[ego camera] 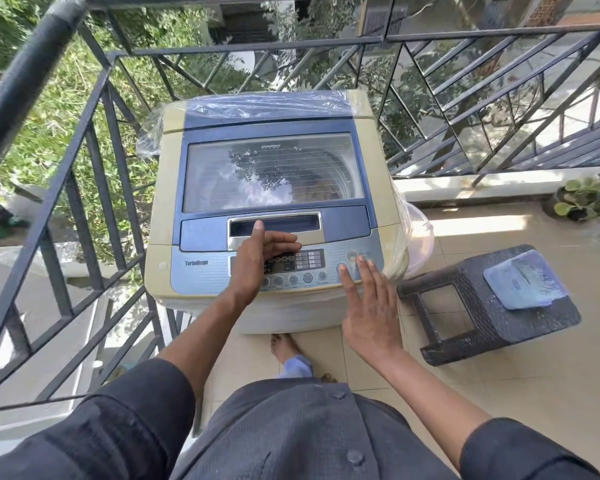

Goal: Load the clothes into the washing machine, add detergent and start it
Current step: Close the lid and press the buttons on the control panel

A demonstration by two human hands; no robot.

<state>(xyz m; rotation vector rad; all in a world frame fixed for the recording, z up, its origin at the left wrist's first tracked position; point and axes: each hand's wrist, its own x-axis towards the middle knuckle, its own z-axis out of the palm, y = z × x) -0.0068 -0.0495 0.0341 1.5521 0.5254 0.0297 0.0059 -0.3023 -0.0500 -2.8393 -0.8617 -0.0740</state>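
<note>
The right hand (369, 306) has straight, slightly spread fingers (344, 277) touching the control panel (222, 271). The left hand (262, 259) lies flat above the display, thumb at the lid handle (274, 225). The washing machine (274, 209) is closed; clothes show dimly through its lid.

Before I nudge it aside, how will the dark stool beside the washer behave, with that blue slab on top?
The stool looks like woven plastic with open sides, so probably light and easy to slide on the smooth floor tiles. Its legs look splayed, so tipping seems unlikely. The blue slab lies loose and tilted near one edge, so a sharp push may slide it off.
</note>
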